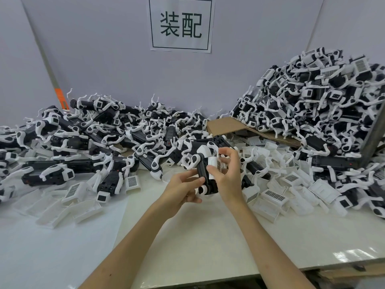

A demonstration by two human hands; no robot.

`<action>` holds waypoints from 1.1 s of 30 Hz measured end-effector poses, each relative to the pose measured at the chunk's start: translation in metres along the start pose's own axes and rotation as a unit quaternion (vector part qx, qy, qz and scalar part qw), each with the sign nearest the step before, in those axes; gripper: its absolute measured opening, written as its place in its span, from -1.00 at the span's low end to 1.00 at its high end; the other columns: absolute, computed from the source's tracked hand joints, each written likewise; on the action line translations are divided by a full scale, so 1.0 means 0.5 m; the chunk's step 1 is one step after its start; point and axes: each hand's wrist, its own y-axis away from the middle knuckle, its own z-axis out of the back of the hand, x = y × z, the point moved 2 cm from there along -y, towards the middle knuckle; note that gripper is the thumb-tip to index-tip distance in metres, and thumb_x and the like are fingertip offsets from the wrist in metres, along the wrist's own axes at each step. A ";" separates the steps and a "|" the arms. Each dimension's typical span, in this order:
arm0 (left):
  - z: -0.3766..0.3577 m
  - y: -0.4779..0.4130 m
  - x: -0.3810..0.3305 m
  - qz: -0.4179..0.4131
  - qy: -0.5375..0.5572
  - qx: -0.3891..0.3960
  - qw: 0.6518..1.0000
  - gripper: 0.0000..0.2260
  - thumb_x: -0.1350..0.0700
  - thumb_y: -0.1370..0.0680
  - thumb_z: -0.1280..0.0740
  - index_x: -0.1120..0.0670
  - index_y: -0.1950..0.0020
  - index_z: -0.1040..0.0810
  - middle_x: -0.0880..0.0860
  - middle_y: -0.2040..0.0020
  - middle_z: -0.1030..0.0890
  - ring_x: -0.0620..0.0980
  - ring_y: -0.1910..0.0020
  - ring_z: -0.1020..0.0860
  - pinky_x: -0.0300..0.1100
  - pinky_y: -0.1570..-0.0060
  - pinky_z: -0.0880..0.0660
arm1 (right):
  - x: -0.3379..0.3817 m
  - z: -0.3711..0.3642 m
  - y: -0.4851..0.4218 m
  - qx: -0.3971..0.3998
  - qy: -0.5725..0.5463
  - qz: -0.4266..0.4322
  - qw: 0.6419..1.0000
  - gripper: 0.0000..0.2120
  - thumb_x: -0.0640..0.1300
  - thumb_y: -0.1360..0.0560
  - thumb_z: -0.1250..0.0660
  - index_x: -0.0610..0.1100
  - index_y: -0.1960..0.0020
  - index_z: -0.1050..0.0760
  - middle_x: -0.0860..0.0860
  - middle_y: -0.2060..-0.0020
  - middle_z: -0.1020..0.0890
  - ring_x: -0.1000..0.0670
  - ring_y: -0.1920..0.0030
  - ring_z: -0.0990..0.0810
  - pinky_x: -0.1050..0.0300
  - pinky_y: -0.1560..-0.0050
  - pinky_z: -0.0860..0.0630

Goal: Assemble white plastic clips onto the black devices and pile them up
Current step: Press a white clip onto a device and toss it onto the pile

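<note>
Above the middle of the table I hold one black device [203, 172] with white folded arms. My left hand [183, 189] grips its lower left side from below. My right hand [227, 172] pinches a white plastic clip [214, 164] with a printed code against the device's right side, thumb in front and fingers behind. Loose white clips [273, 198] lie scattered to the right of my hands, and more white clips [73, 197] lie to the left.
A low pile of black devices [104, 134] spreads across the back left. A tall heap of devices [325, 105] rises at the back right over a cardboard sheet [229, 125]. A paper sign [180, 24] hangs on the grey wall. The table's front edge [208, 276] is near.
</note>
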 end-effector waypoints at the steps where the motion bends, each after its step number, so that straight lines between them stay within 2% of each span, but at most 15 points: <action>1: 0.001 -0.001 -0.001 -0.009 0.004 -0.002 1.000 -0.66 0.22 -0.59 -0.40 0.18 -0.37 -0.52 -0.09 0.25 -0.67 -0.08 0.54 -0.28 -0.15 0.26 -0.60 | 0.000 0.000 0.000 -0.001 0.009 0.009 1.000 -0.52 -0.14 -0.34 -0.41 -0.03 -0.23 -0.41 0.11 -0.20 -0.46 0.22 -0.13 -0.48 0.33 -0.04 -0.43; 5: 0.001 0.000 -0.003 -0.029 0.014 0.009 0.999 -0.81 0.21 -0.61 -0.38 0.11 -0.22 -0.63 -0.04 0.20 -0.67 -0.06 0.53 -0.38 -0.12 0.19 -0.62 | 0.000 0.000 -0.001 -0.001 0.032 0.037 0.999 -0.49 -0.32 -0.38 -0.52 -0.01 -0.21 -0.42 0.07 -0.22 -0.45 0.22 -0.12 -0.52 0.32 -0.05 -0.46; 11: -0.003 0.000 -0.004 -0.033 0.029 -0.005 0.999 -0.81 0.18 -0.64 -0.33 0.15 -0.23 -0.62 0.08 0.11 -0.68 -0.05 0.53 -0.43 -0.10 0.17 -0.62 | -0.003 -0.005 -0.003 0.028 0.024 0.019 0.999 -0.52 -0.27 -0.38 -0.56 0.01 -0.16 -0.42 0.14 -0.16 -0.48 0.26 -0.12 -0.51 0.30 -0.06 -0.47; 13: -0.003 0.000 -0.006 -0.030 0.039 -0.019 0.999 -0.79 0.17 -0.65 -0.32 0.18 -0.25 -0.60 0.11 0.06 -0.66 -0.04 0.53 -0.42 -0.09 0.18 -0.62 | -0.005 -0.006 -0.004 0.033 0.023 0.011 0.999 -0.61 -0.24 -0.39 -0.56 0.00 -0.07 -0.46 0.09 -0.10 -0.53 0.16 -0.13 -0.55 0.23 -0.07 -0.52; 15: -0.001 0.001 -0.007 -0.026 0.048 -0.032 0.998 -0.77 0.16 -0.65 -0.33 0.21 -0.27 -0.58 0.12 0.01 -0.65 -0.04 0.52 -0.40 -0.09 0.18 -0.62 | -0.007 -0.007 -0.004 0.048 0.033 0.012 0.998 -0.74 -0.20 -0.43 -0.54 -0.03 -0.01 -0.51 0.02 -0.06 -0.58 0.06 -0.13 -0.58 0.18 -0.05 -0.54; 18: 0.002 0.001 -0.008 -0.026 0.057 -0.036 0.997 -0.76 0.15 -0.66 -0.31 0.22 -0.27 -0.58 0.08 0.08 -0.62 -0.03 0.51 -0.37 -0.11 0.18 -0.62 | -0.009 -0.010 -0.006 0.079 0.020 -0.001 0.997 -0.91 -0.18 -0.56 -0.40 -0.02 -0.03 -0.57 0.04 -0.05 -0.64 0.09 -0.11 -0.59 0.29 -0.02 -0.47; 20: 0.003 0.001 -0.010 -0.024 0.065 -0.038 0.997 -0.75 0.12 -0.66 -0.31 0.22 -0.25 -0.59 0.08 0.10 -0.60 -0.03 0.52 -0.37 -0.09 0.18 -0.62 | -0.010 -0.011 -0.007 0.093 0.021 -0.003 0.995 -0.86 -0.22 -0.60 -0.32 -0.03 -0.08 -0.59 0.06 -0.06 -0.65 0.10 -0.09 -0.60 0.34 0.00 -0.47; 22: 0.003 0.000 -0.012 -0.016 0.063 -0.050 0.997 -0.71 0.04 -0.64 -0.33 0.24 -0.21 -0.59 0.13 0.02 -0.59 -0.02 0.54 -0.37 -0.08 0.20 -0.62 | -0.010 -0.011 -0.008 0.101 0.041 0.006 0.994 -0.83 -0.23 -0.62 -0.29 -0.04 -0.11 -0.60 0.05 -0.09 -0.65 0.07 -0.12 -0.59 0.34 -0.03 -0.47; 24: 0.001 0.001 -0.013 -0.009 0.039 -0.070 0.997 -0.68 -0.05 -0.62 -0.35 0.18 -0.18 -0.59 0.11 -0.04 -0.60 -0.04 0.56 -0.35 -0.10 0.25 -0.61 | -0.011 -0.011 -0.007 0.103 0.050 0.011 0.993 -0.83 -0.23 -0.61 -0.31 -0.01 -0.09 -0.60 0.06 -0.10 -0.64 0.05 -0.13 -0.58 0.28 -0.08 -0.49; 26: 0.000 0.001 -0.013 -0.013 0.001 -0.082 0.997 -0.70 -0.09 -0.60 -0.37 0.10 -0.18 -0.61 -0.03 0.11 -0.65 -0.08 0.56 -0.35 -0.15 0.30 -0.59 | -0.010 -0.013 -0.005 0.109 0.048 0.012 0.993 -0.82 -0.22 -0.59 -0.35 0.04 -0.09 -0.57 0.07 -0.08 -0.64 0.06 -0.10 -0.59 0.20 -0.07 -0.55; 28: 0.003 0.001 -0.013 -0.022 -0.029 -0.088 0.995 -0.72 -0.07 -0.60 -0.38 0.07 -0.21 -0.63 -0.15 0.36 -0.59 -0.14 0.54 -0.37 -0.19 0.32 -0.57 | -0.008 -0.015 -0.001 0.108 0.037 0.009 0.993 -0.77 -0.21 -0.57 -0.40 0.10 -0.11 -0.51 0.09 -0.05 -0.62 0.11 -0.04 -0.60 0.26 -0.01 -0.56; 29: 0.004 0.000 -0.013 -0.027 -0.033 -0.091 0.995 -0.73 -0.05 -0.60 -0.38 0.07 -0.21 -0.64 -0.17 0.40 -0.57 -0.16 0.53 -0.37 -0.20 0.32 -0.57 | -0.008 -0.016 0.000 0.105 0.031 0.003 0.994 -0.75 -0.20 -0.56 -0.41 0.10 -0.12 -0.49 0.10 -0.04 -0.61 0.14 -0.01 -0.59 0.30 0.01 -0.54; 33: 0.005 -0.002 -0.016 -0.042 -0.030 -0.080 0.995 -0.76 -0.03 -0.62 -0.36 0.07 -0.18 -0.64 -0.01 0.26 -0.57 -0.12 0.50 -0.37 -0.18 0.33 -0.57 | -0.004 -0.019 0.000 0.112 0.020 -0.035 0.993 -0.81 -0.10 -0.58 -0.38 -0.02 -0.19 -0.52 0.09 -0.06 -0.62 0.16 -0.07 -0.59 0.34 -0.03 -0.51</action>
